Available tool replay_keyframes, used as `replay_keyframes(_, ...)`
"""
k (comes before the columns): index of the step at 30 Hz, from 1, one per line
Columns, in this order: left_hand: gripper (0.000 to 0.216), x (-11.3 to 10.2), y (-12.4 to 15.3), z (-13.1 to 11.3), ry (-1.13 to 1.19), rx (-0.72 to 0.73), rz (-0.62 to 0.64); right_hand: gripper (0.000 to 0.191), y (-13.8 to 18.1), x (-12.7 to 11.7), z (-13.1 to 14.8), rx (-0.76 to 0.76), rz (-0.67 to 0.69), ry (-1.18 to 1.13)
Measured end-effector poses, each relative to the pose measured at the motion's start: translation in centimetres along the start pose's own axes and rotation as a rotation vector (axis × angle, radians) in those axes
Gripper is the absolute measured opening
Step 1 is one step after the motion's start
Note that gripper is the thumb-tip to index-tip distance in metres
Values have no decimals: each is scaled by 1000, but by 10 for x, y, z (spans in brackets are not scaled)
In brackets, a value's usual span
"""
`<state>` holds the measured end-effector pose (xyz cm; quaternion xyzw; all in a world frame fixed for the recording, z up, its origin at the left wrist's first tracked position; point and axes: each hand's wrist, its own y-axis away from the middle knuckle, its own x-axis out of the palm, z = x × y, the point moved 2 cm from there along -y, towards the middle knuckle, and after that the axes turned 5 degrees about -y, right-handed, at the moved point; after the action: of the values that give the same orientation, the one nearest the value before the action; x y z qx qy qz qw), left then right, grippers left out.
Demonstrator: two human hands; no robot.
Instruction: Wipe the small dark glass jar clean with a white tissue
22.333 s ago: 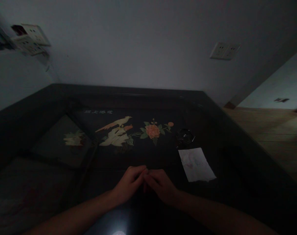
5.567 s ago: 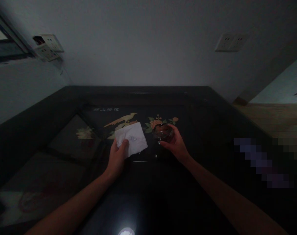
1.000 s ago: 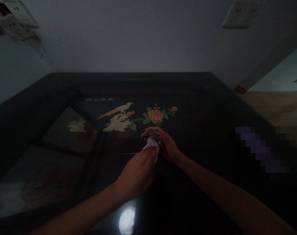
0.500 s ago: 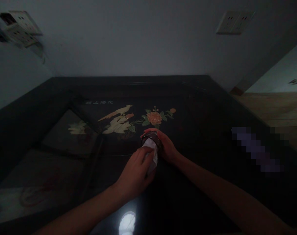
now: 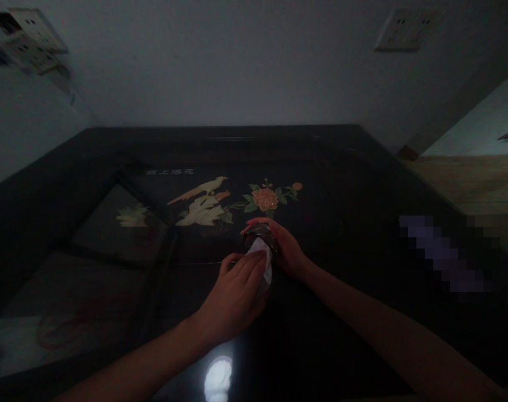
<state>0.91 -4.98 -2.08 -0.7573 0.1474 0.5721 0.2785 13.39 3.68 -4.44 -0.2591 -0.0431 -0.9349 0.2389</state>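
Observation:
In the middle of the view, my right hand (image 5: pixel 290 252) is wrapped round the far and right side of a dark, shiny, round cup (image 5: pixel 260 231), its mouth tilted toward me. My left hand (image 5: pixel 239 290) is closed on a crumpled white tissue (image 5: pixel 267 272). The tissue's upper end meets the cup's mouth; dim light hides how far in it reaches. Both hands are above a glossy black table (image 5: pixel 304 335), just in front of its inlaid bird (image 5: pixel 203 190) and flower (image 5: pixel 265 199) picture.
A blurred-out purplish item (image 5: pixel 442 254) lies on the table's right side. Wall sockets (image 5: pixel 409 29) are at the upper right, with more sockets (image 5: pixel 31 39) at the upper left. Wooden floor (image 5: pixel 471 178) shows beyond the right edge. A bright reflection shines near the front.
My left hand has turned slightly and its index finger is more bent over the tissue. My right hand keeps its hold on the cup. The view has shifted a little.

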Motion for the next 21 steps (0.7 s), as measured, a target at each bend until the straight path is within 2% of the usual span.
replay_keyframes(7, 26, 0, -4, -4, 155, 45, -29, 46, 0, -3, 0, 1, 6, 4)
replay_keyframes(13, 38, 4, -6, -1, -76, 79, -80, 43, 0, 0, 0, 3, -5, -19)
replay_keyframes(16, 38, 4, -6, 1, -168, 67, -63, 42, 0, 1, 0, 5, 15, -8)
replay_keyframes(21, 49, 3, -4, 4, -268, 45, -25, 43, 0, -1, -1, -20, 12, 34)
